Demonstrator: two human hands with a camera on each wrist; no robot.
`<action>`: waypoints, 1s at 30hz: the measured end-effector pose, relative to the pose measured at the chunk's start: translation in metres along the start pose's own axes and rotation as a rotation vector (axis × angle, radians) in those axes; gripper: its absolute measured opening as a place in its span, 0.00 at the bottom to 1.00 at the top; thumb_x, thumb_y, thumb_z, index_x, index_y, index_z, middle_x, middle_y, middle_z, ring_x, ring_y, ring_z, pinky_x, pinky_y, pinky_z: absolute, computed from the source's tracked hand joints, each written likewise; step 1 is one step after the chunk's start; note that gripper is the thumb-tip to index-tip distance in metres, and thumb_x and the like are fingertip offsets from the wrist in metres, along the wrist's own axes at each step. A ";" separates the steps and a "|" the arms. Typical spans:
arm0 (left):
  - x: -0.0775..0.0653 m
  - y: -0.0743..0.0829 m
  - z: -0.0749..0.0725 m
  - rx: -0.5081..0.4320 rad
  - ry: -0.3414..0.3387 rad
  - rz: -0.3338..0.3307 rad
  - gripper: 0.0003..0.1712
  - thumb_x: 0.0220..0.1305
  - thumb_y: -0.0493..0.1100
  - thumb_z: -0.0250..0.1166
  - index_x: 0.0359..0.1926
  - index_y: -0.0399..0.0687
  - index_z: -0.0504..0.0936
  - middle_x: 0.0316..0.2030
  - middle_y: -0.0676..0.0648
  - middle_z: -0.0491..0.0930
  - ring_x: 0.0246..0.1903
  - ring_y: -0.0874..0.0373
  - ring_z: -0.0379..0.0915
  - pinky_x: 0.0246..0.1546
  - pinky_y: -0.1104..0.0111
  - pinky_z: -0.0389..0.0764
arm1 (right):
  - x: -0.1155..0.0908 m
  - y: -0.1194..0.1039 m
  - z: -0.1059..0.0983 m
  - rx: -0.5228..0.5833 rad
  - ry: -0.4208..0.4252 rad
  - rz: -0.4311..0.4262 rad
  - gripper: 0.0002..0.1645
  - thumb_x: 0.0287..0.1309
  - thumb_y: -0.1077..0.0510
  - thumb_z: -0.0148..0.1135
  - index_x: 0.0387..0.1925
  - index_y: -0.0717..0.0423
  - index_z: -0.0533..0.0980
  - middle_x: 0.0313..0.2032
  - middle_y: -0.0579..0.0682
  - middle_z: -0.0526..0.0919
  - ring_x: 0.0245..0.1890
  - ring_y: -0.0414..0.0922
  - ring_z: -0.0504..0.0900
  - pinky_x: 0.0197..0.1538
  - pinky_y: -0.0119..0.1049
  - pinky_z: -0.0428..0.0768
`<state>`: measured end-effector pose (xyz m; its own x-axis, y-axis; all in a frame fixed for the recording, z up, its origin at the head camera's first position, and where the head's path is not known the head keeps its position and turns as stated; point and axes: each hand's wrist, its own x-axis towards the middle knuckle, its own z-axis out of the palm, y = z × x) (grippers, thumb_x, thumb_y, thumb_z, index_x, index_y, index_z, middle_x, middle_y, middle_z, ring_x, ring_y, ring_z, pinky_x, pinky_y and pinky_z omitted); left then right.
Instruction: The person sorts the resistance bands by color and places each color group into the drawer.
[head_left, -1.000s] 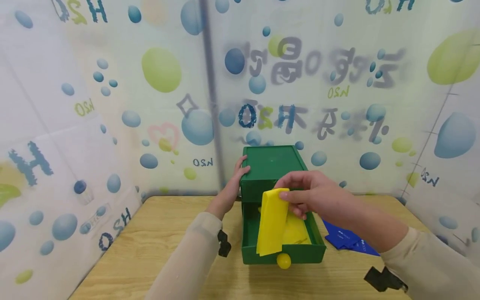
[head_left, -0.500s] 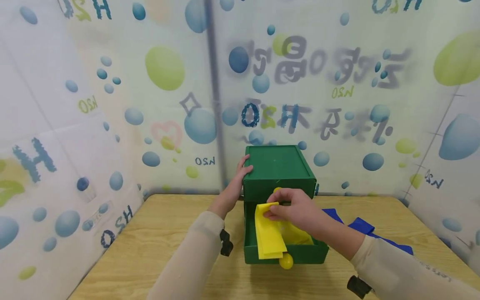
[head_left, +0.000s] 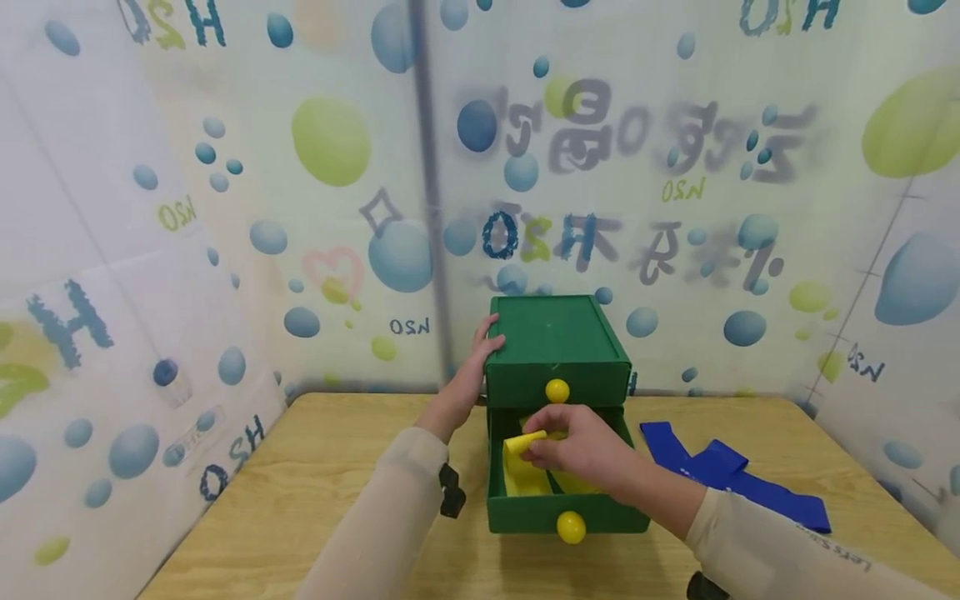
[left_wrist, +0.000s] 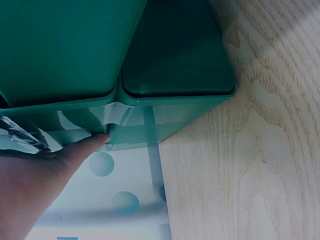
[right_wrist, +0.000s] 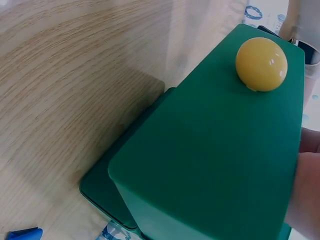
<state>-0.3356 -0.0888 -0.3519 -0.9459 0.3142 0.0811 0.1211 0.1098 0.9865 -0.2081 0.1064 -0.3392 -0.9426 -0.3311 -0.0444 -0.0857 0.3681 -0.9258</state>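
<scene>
A green two-drawer box [head_left: 555, 329] stands on the table, its lower drawer [head_left: 525, 517] pulled out and its upper drawer in. My left hand [head_left: 463, 387] rests against the box's left side, fingertips at the top edge; in the left wrist view its thumb [left_wrist: 87, 149] lies along the taped side. Over the open drawer, my right hand [head_left: 585, 450] pinches the top of a folded yellow cloth [head_left: 521, 477], whose lower part is inside. More yellow material [head_left: 577, 485] lies beside it, partly behind my hand. In the right wrist view the drawer front hides most of my right hand [right_wrist: 306, 195].
Folded blue cloth strips [head_left: 723, 467] lie on the table right of the box. A yellow ball knob [head_left: 572, 527] sticks out from the lower drawer, another knob [head_left: 557, 390] from the upper. A patterned curtain [head_left: 330, 250] hangs close behind the wooden table [head_left: 330, 467].
My right hand has moved down and slightly left, lowering the yellow cloth from in front of the drawer into it. The upper knob and blue strips are now uncovered. My left hand stays on the box.
</scene>
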 end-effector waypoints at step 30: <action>0.000 -0.002 0.001 -0.004 0.002 0.004 0.37 0.79 0.69 0.43 0.83 0.87 0.44 0.87 0.54 0.31 0.84 0.37 0.40 0.72 0.26 0.58 | -0.068 0.017 -0.028 0.137 -0.142 -0.059 0.24 0.72 0.56 0.67 0.61 0.67 0.80 0.42 0.59 0.92 0.38 0.51 0.92 0.45 0.43 0.91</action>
<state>-0.3359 -0.0878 -0.3536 -0.9459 0.3130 0.0853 0.1236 0.1046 0.9868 -0.1545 0.1596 -0.3413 -0.8815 -0.4712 -0.0317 -0.0859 0.2259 -0.9704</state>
